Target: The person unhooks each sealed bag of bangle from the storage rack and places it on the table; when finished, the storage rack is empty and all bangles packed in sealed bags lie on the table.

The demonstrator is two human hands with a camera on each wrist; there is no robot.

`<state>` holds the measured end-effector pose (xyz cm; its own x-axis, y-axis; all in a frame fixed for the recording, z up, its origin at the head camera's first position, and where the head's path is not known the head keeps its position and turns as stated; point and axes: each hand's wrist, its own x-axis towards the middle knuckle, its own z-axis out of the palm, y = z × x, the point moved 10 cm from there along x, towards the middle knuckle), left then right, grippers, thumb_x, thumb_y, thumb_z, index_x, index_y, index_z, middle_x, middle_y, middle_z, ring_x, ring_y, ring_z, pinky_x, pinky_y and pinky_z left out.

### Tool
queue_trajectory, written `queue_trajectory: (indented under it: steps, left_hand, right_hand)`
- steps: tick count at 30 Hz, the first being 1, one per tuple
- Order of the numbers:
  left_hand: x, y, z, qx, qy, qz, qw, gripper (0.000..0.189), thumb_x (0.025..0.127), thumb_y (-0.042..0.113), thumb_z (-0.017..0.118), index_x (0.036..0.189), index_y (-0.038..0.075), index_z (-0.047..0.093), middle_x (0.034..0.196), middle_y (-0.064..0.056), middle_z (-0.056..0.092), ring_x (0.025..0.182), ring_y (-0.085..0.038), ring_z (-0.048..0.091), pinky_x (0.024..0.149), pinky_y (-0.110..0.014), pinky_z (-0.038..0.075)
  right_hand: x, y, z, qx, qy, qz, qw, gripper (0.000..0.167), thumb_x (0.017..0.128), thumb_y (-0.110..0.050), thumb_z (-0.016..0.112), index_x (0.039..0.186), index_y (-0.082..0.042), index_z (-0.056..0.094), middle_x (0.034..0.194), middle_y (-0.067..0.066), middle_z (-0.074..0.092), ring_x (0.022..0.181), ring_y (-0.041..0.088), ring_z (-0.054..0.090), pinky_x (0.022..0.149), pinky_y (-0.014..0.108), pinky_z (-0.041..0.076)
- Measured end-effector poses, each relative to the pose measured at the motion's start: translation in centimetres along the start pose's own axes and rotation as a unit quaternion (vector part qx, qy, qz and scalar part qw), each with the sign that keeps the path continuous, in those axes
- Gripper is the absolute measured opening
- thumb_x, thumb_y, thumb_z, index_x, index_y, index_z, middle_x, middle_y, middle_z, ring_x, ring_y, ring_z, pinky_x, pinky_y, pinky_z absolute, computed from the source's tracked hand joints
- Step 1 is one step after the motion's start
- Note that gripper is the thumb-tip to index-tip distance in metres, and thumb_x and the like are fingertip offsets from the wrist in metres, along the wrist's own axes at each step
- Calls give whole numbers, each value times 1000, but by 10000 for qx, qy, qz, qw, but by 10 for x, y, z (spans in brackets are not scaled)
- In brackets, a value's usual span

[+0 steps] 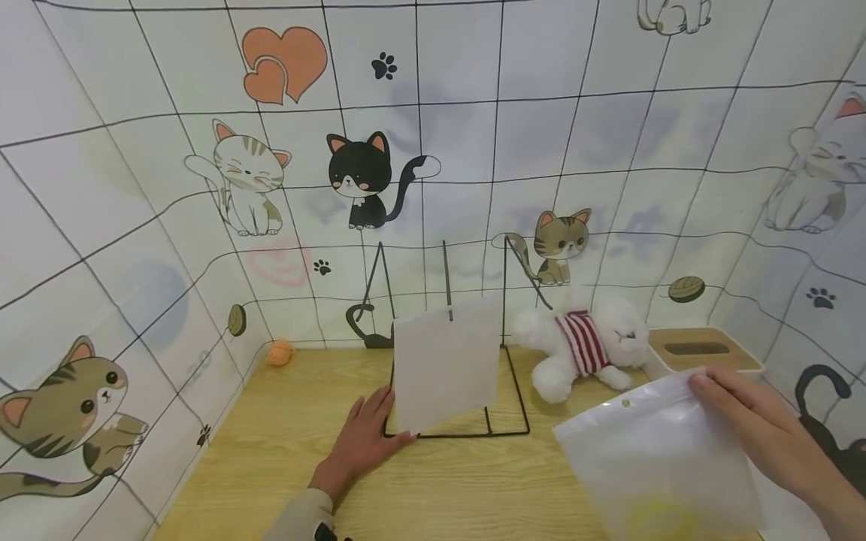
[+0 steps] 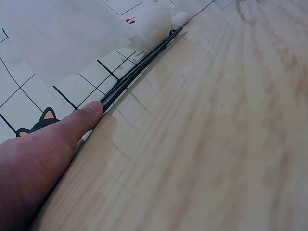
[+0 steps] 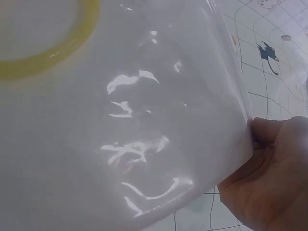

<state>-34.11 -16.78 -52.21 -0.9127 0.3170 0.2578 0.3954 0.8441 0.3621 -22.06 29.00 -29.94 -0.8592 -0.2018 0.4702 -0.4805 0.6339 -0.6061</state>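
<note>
two hands show. the person's left hand (image 1: 361, 432) rests at the near left corner of one black wire rack (image 1: 504, 293), fingers extended and thumb laid on the near base bar. the right hand (image 1: 761, 421) pinches the top right corner of one translucent plastic bag (image 1: 663, 451), holding it up over the near right of the table; one yellow ring (image 3: 53, 57) shows through its film.

the rack stands upright on the wood-grain table (image 1: 433, 496), before the far wall. one white sheet-like piece (image 1: 446, 361) hangs on it, a dark prong showing at its top edge; whether it is a sheet or another bag cannot be told. it hides the rack's left and middle parts, while the held bag covers some of the table.

right of the rack lies one white plush toy (image 1: 551, 379) in a red-and-white striped garment. beyond it, at the far right, is one white box with a slotted wooden lid (image 1: 734, 358). one small orange ball (image 1: 280, 352) sits at the far left. on the gridded wall covering (image 1: 460, 143), two orange hearts and four dark paw prints can be counted among the cats.
</note>
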Motion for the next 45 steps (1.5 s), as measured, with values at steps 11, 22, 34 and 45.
queue_trajectory:
  steps: [11,22,34,45]
  left_hand:
    - [0,3,0,-67,-222,-122,9997,96,89,71,54,157,6,31,163,-10,31,151,-30,29,125,-55,15]
    - [-2,6,-1,-96,-190,-62,9998,94,90,66,58,156,5,32,162,-12,32,151,-31,29,124,-56,16]
    - [-1,2,1,-4,-249,-103,9996,95,90,71,53,157,7,31,164,-9,30,152,-28,28,125,-54,14]
    - [-2,4,-1,-58,-215,-95,9997,94,90,69,55,157,8,30,163,-10,30,152,-30,27,125,-56,14]
  right_hand:
    - [-4,47,9,-270,-228,705,9969,19,107,-10,42,111,-8,61,99,-26,55,87,-10,51,66,6,42]
    - [-6,84,37,-186,-1059,1809,9776,34,110,-29,35,109,-1,53,101,12,53,79,-3,47,64,23,51]
    - [-13,100,60,60,-1265,1662,9779,22,109,-20,42,117,0,48,96,-5,58,76,0,51,60,25,50]
    - [-19,129,74,-24,-1960,2510,9479,56,111,-32,30,136,17,40,117,26,59,93,13,58,69,29,55]
